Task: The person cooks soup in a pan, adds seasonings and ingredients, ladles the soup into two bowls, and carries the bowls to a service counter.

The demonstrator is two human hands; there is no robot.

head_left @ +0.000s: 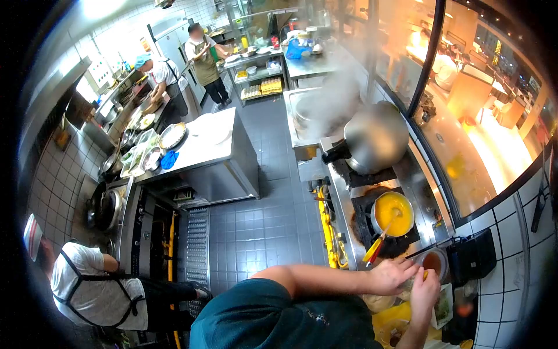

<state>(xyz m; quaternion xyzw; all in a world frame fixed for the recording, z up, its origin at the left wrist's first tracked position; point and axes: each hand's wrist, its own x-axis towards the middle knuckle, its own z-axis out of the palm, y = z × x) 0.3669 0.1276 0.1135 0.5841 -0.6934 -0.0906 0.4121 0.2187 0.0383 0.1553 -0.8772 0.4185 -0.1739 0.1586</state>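
Observation:
My left hand (396, 276) reaches across from the left with its fingers pinched together. Close beside it, my right hand (425, 291) comes up from below, its fingers also closed. Something small and yellowish shows at the fingertips, too small to name. Just beyond the hands stands a container of reddish-brown liquid (433, 262). A pot of thick yellow liquid (401, 209) sits on the stove, and a utensil with a yellow and red handle (375, 250) leans in it. Below the hands lie a yellow surface (388, 321) and a white tray with greens (443, 308), both partly hidden.
A large steaming pot (378, 139) stands farther along the stove (427, 200). A black box (474, 256) is against the tiled wall. Across the aisle, a steel counter (224, 154) holds plates. One person (99, 285) works at the left; two others stand at the back.

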